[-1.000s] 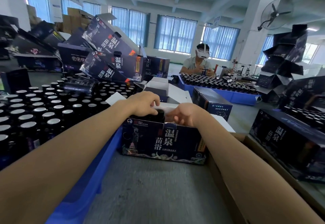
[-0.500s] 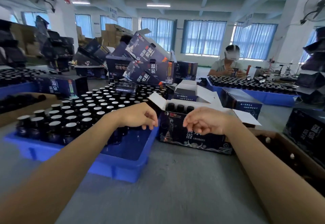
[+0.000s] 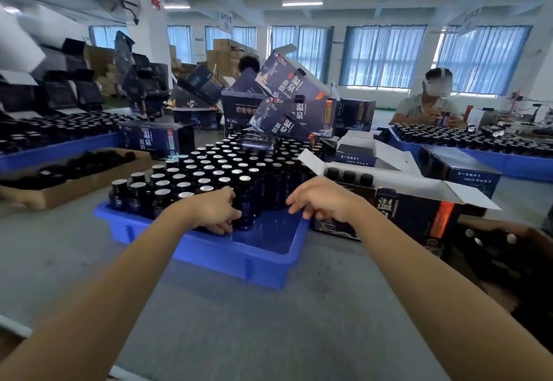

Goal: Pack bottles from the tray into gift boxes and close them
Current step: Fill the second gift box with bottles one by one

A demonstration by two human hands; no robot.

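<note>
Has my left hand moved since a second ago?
Yes. The left hand has gone left, from the open gift box to grip a bottle in the blue tray.

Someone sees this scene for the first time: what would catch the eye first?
The blue tray in the middle, packed with dark bottles, draws the eye first; the left hand grips a front bottle there. To its right stands an open gift box with three bottle tops showing; the right hand hovers between them, empty.
</note>
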